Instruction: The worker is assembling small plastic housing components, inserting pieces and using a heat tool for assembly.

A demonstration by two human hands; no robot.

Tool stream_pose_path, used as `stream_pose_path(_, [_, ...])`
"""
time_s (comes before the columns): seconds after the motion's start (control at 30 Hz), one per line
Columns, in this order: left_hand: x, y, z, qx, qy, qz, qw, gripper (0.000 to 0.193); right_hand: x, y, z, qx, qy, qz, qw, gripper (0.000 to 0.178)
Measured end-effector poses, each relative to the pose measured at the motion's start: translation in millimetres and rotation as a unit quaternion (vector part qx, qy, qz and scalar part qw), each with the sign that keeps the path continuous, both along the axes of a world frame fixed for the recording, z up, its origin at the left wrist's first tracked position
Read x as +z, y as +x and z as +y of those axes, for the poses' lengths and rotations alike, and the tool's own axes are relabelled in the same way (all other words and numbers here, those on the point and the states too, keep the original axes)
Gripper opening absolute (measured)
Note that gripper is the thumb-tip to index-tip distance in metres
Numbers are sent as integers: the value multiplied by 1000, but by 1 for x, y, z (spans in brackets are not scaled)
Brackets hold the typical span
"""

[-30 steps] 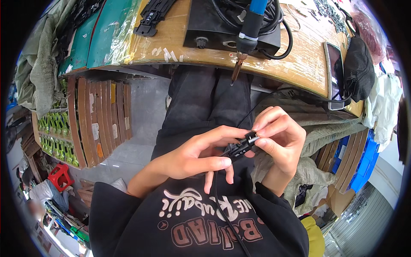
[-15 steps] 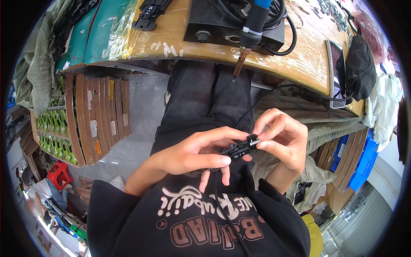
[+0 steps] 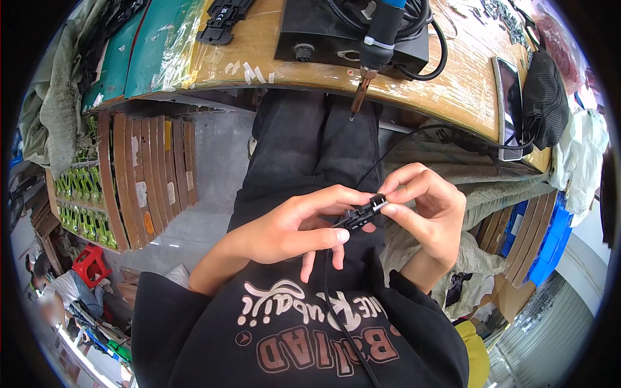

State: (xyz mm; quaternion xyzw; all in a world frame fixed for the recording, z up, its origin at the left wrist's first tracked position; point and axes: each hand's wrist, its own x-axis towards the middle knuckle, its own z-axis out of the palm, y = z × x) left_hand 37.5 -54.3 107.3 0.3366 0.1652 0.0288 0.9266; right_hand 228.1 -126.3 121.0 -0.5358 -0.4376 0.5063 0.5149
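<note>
Above my lap, my left hand (image 3: 288,226) grips a small black plastic part (image 3: 359,218) between thumb and fingers. The part is oblong, tilted up toward the right, with small white marks on its side. Thumb and index finger of my right hand (image 3: 430,210) pinch its right end, where a squarish black opening with a light metallic edge shows. My left fingers hide the part's lower left side. A thin black cable (image 3: 336,310) runs down my shirt from below the left hand; where it joins, if at all, is hidden.
A blue and black tool (image 3: 381,35) with a copper-coloured tip points down over the wooden table's edge (image 3: 453,107), before a black box (image 3: 310,39). A phone (image 3: 509,107) lies right. Black plastic pieces (image 3: 223,22) lie back left. Stacked brown boards (image 3: 145,181) and a red stool (image 3: 92,265) stand left.
The black plastic part has turned slightly in my fingers, and its right end shows more of the opening. My right thumb and index finger have shifted a little on that end.
</note>
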Motion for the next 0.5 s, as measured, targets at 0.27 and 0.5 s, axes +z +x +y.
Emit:
stream_pose_path(0.27, [1, 0, 1, 4, 88, 68, 994, 42, -6, -7, 1, -30, -30, -43, 998, 10])
stream_pose_path(0.5, [2, 2, 0, 10, 112, 114, 987, 41, -9, -14, 1, -66, -44, -66, 995, 10])
